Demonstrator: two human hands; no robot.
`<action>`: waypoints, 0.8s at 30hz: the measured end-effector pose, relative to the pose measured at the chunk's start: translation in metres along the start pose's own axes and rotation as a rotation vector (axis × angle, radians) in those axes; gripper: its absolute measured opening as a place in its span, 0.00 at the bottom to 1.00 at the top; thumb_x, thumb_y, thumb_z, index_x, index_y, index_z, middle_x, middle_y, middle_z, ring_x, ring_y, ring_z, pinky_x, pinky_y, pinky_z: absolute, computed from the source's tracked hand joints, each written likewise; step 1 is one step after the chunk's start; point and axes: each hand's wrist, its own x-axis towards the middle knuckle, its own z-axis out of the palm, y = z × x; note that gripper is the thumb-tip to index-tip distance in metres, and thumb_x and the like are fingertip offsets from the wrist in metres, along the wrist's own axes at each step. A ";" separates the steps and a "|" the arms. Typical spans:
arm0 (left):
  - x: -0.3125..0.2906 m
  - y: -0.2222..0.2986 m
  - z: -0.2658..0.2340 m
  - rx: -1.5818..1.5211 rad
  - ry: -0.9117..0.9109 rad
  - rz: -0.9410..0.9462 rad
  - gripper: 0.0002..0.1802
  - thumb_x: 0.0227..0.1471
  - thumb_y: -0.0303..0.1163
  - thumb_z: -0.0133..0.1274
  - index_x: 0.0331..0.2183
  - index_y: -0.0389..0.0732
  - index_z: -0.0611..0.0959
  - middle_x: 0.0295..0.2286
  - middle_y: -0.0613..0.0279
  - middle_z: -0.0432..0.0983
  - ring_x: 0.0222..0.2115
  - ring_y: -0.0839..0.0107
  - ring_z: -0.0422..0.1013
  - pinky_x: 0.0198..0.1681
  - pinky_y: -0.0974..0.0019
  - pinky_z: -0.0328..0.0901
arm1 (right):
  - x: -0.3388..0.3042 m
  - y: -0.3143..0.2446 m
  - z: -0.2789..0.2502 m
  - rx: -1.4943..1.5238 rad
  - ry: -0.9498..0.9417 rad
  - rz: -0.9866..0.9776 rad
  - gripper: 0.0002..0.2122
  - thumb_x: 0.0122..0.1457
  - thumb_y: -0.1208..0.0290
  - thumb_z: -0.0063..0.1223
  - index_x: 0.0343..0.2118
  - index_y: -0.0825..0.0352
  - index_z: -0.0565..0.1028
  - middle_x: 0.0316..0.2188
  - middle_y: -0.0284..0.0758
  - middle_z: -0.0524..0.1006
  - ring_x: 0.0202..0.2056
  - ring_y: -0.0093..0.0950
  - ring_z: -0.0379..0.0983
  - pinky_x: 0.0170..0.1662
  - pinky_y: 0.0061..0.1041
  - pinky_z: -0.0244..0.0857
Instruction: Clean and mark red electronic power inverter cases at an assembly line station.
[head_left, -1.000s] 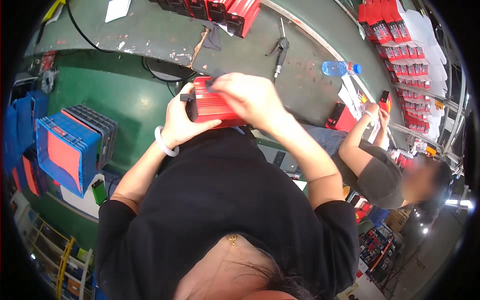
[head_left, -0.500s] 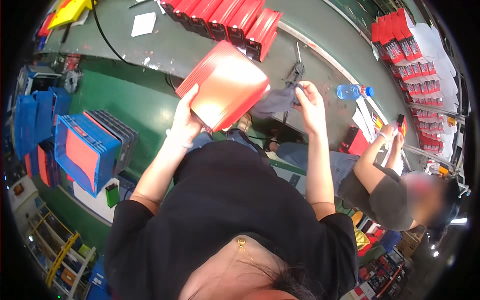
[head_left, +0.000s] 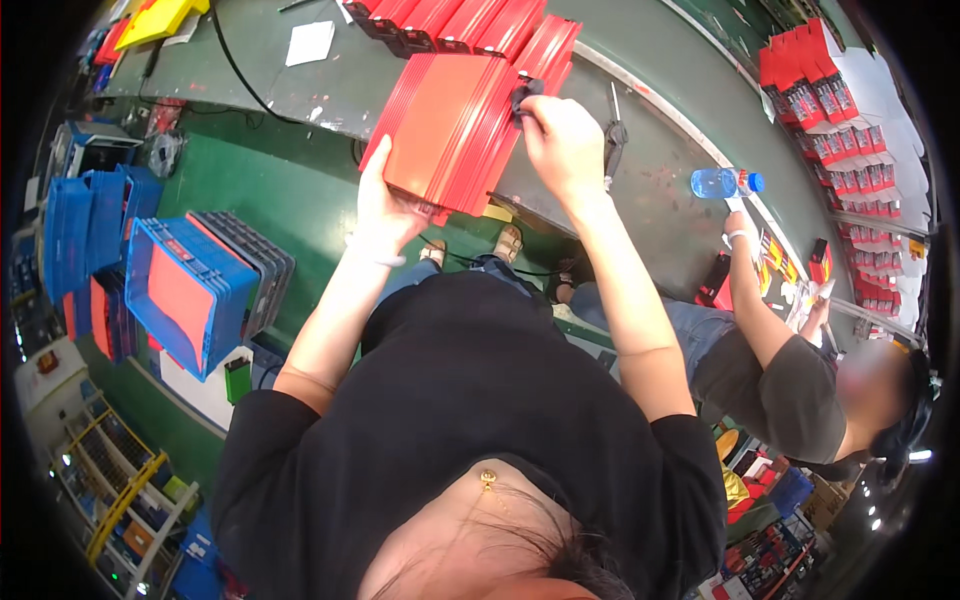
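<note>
A red ribbed metal case (head_left: pixel 440 130) is held up in front of me, over the near edge of the workbench. My left hand (head_left: pixel 388 205) grips its lower left side, thumb on the broad face. At the case's right edge, my right hand (head_left: pixel 563 145) pinches a dark cloth (head_left: pixel 525 98) bunched against the upper corner. Most of the cloth is hidden by my fingers. Behind the case, a row of similar red cases (head_left: pixel 470 25) stands on the bench.
A screwdriver-like tool (head_left: pixel 615 140) and a water bottle (head_left: pixel 727 183) lie on the green workbench (head_left: pixel 660 150). Blue crates (head_left: pixel 190 290) stand at left on the floor. To the right, a co-worker (head_left: pixel 800 390) works near stacked red-and-white boxes (head_left: pixel 830 130). White paper (head_left: pixel 310 43) lies at back left.
My right hand has brought the dark cloth up and left onto the case's right edge. The case has turned, showing its ribbed right side. The co-worker's hands have moved apart.
</note>
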 end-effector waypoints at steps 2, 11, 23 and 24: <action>0.003 0.001 -0.002 -0.021 -0.017 0.016 0.28 0.51 0.50 0.51 0.48 0.42 0.73 0.46 0.57 0.71 0.45 0.58 0.68 0.49 0.49 0.64 | -0.007 -0.004 0.004 -0.038 -0.104 -0.074 0.05 0.45 0.76 0.54 0.27 0.64 0.74 0.25 0.36 0.75 0.30 0.35 0.72 0.35 0.32 0.66; 0.004 0.017 0.021 -0.068 -0.082 0.029 0.28 0.49 0.50 0.52 0.48 0.45 0.73 0.46 0.59 0.72 0.46 0.60 0.69 0.48 0.51 0.65 | -0.098 -0.041 0.001 0.832 -0.608 0.483 0.07 0.47 0.78 0.51 0.31 0.67 0.76 0.25 0.36 0.77 0.33 0.26 0.74 0.40 0.23 0.66; -0.005 0.012 0.010 -0.125 -0.143 0.194 0.28 0.53 0.51 0.47 0.48 0.41 0.73 0.44 0.56 0.73 0.43 0.58 0.70 0.49 0.50 0.64 | -0.141 0.240 0.057 -0.251 -0.327 0.968 0.37 0.46 0.39 0.52 0.44 0.75 0.67 0.42 0.50 0.72 0.43 0.46 0.71 0.47 0.40 0.64; -0.006 0.012 0.006 -0.179 -0.188 0.154 0.28 0.53 0.51 0.48 0.49 0.41 0.73 0.44 0.56 0.73 0.43 0.58 0.70 0.49 0.50 0.64 | -0.139 0.232 0.065 -0.312 -0.388 0.950 0.37 0.47 0.38 0.52 0.44 0.75 0.66 0.44 0.50 0.70 0.43 0.46 0.71 0.47 0.41 0.64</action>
